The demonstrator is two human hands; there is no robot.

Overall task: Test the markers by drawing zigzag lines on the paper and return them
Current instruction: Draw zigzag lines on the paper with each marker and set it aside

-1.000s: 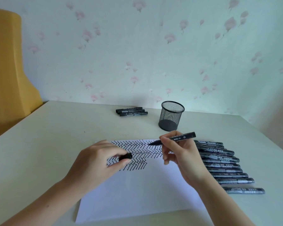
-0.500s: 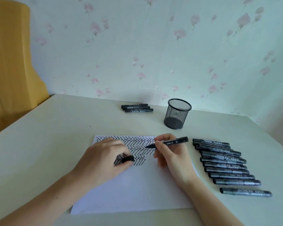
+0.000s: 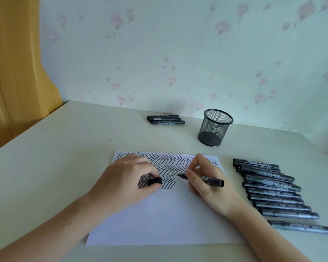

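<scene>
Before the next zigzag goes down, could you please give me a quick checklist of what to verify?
1. Cap off: ok, the left hand pinches the cap.
2. Marker gripped: ok, the right hand holds the marker, tip pointing left.
3. Tip touching the paper: cannot tell.
4. Blank space: ok, the paper's near half is unmarked.
5. Paper steadied: ok, the left hand rests on it.
6. Holder ready: ok, upright, behind the paper.
</scene>
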